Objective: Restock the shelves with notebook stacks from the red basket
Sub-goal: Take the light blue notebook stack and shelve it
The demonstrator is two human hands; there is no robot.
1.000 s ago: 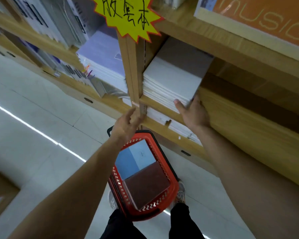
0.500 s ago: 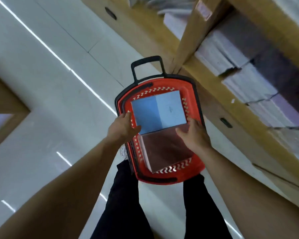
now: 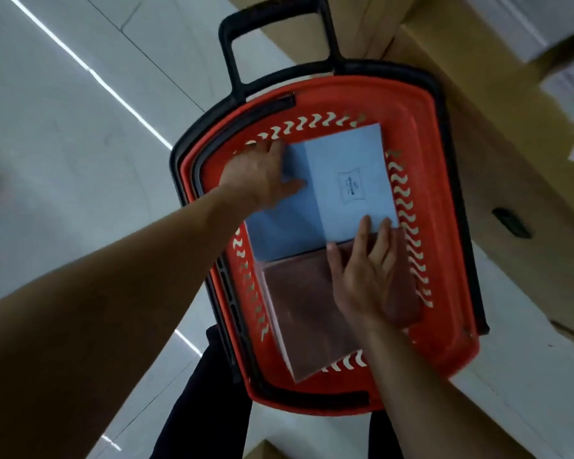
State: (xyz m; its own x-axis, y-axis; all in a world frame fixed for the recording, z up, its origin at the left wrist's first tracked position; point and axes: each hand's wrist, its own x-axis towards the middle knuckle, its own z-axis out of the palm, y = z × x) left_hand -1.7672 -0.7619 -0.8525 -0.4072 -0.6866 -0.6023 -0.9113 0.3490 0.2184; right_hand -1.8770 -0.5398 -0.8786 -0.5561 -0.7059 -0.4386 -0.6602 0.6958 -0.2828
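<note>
A red basket (image 3: 444, 207) with a black rim and black pull handle stands on the floor in front of my legs. Inside lie a blue notebook stack (image 3: 342, 183) at the far end and a brown notebook stack (image 3: 299, 303) at the near end. My left hand (image 3: 262, 177) rests spread on the blue stack's left edge, fingers reaching over its side. My right hand (image 3: 365, 276) lies flat across the brown stack, fingertips touching the blue stack's near right corner. Neither stack is lifted.
Wooden shelving (image 3: 497, 127) runs along the right, with white paper stacks (image 3: 537, 24) at the top right. The glossy pale tiled floor (image 3: 63, 144) stretches to the left. My dark trouser legs (image 3: 196, 402) stand just behind the basket.
My view has dropped from the shelf to the basket. Both hands left the shelf's white stack and came down into the basket, now reaching further onto the blue stack.
</note>
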